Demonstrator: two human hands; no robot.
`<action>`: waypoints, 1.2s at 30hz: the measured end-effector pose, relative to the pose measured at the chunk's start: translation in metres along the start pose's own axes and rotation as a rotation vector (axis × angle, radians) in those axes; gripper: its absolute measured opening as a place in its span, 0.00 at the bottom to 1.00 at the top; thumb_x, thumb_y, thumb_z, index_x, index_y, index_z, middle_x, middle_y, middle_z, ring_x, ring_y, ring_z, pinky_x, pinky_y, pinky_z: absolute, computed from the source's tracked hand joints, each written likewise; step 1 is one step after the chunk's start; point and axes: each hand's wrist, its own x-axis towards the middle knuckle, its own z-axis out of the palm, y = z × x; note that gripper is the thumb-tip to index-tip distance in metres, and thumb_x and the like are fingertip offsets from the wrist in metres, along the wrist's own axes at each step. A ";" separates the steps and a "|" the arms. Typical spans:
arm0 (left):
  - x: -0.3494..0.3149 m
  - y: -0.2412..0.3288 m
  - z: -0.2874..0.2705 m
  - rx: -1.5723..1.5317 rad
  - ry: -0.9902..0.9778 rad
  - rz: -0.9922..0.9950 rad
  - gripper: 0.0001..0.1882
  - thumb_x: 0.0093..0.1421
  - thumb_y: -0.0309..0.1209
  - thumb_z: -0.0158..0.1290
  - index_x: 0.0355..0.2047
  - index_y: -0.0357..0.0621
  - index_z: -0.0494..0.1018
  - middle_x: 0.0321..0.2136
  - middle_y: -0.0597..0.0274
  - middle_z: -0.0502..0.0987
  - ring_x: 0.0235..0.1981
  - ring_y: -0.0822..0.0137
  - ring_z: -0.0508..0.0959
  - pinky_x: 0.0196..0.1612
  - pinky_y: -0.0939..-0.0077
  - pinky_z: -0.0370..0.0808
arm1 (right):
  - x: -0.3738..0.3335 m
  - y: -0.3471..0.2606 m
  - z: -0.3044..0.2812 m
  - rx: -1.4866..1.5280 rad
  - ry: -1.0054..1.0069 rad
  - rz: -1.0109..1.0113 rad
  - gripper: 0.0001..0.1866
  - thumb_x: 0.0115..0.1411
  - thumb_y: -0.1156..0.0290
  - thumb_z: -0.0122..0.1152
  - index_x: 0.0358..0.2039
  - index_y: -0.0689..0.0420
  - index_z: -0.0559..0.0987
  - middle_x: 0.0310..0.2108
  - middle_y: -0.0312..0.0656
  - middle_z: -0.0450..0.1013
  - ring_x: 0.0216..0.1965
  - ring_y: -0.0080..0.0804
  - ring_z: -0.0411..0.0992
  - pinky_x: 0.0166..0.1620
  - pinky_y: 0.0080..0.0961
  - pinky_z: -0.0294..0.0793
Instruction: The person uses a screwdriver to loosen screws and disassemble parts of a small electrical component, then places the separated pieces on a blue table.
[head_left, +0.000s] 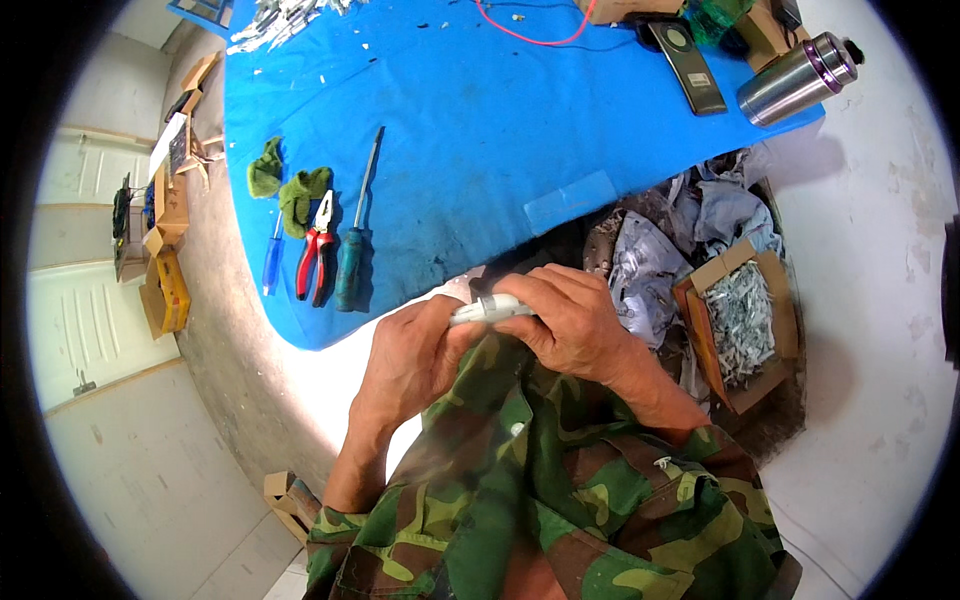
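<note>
**Both hands on one small white part, long axis left to right**

Overhead, largest first. Blue cloth-covered work table [480,130] fills the far and centre field. Person's camouflage-pattern jacket [560,500] fills the near field, both forearms coming up from it.

Right of the hands: open brown cardboard box of small silvery metal pieces [740,325], standing among crumpled grey rags [650,265]. Far right, at the table's corner: brushed-steel flask with a purple band [800,78], lying tilted. Beside it to the left, a flat dark rectangular device [690,62].

Left part of the table, tools lying side by side with handles toward the near edge: red-handled pliers [318,255], teal-handled long-shaft screwdriver [355,235], smaller blue-handled screwdriver [272,258]; two dark green cloth scraps [290,185] just beyond them. Thin red wire loop [530,35] at the far edge.

Hands: left hand [415,365] and right hand [575,320] meet just off the near table edge, over the jacket front. Between them, a small white elongated plastic part [490,310].
- Long axis: roughly left to right, level.
- Left hand: fingers curled narrow, gripping the part's left end.
- Right hand: closed over the right end from above, hiding much of it; fingertips pinch it.
- Neither hand nearer; both touching. Right hand covers more of it.
- Tools are well apart, to the far left of the hands.
</note>
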 end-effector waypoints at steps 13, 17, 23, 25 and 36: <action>-0.010 -0.001 0.010 0.037 0.051 -0.009 0.14 0.72 0.38 0.58 0.39 0.36 0.77 0.23 0.54 0.77 0.22 0.57 0.77 0.27 0.65 0.72 | -0.002 -0.005 -0.005 0.070 -0.038 0.055 0.20 0.58 0.63 0.75 0.47 0.58 0.81 0.33 0.45 0.79 0.32 0.48 0.79 0.34 0.40 0.77; -0.012 0.002 0.013 -0.004 0.093 -0.021 0.13 0.68 0.36 0.61 0.41 0.38 0.77 0.23 0.51 0.75 0.23 0.50 0.77 0.28 0.61 0.73 | -0.001 -0.006 -0.004 0.122 -0.029 0.056 0.19 0.58 0.64 0.75 0.47 0.58 0.81 0.33 0.46 0.79 0.32 0.49 0.79 0.35 0.40 0.77; -0.018 0.001 0.017 -0.037 0.125 -0.067 0.13 0.66 0.35 0.63 0.43 0.39 0.76 0.23 0.49 0.75 0.24 0.46 0.77 0.28 0.58 0.73 | 0.000 -0.012 -0.003 0.147 -0.010 0.099 0.19 0.57 0.66 0.76 0.47 0.58 0.81 0.32 0.46 0.79 0.32 0.49 0.78 0.35 0.40 0.77; -0.019 0.001 0.016 0.001 0.107 -0.060 0.14 0.66 0.35 0.63 0.45 0.38 0.76 0.24 0.49 0.76 0.24 0.47 0.77 0.28 0.59 0.73 | -0.001 -0.010 -0.002 0.140 -0.012 0.084 0.19 0.57 0.65 0.76 0.47 0.58 0.81 0.32 0.46 0.79 0.32 0.49 0.78 0.34 0.40 0.77; -0.008 -0.004 0.005 0.210 0.172 0.141 0.21 0.54 0.32 0.71 0.47 0.43 0.79 0.38 0.56 0.84 0.35 0.53 0.84 0.37 0.63 0.80 | 0.000 -0.007 -0.009 0.114 -0.132 0.150 0.19 0.58 0.67 0.76 0.49 0.57 0.84 0.35 0.46 0.83 0.32 0.44 0.82 0.35 0.35 0.80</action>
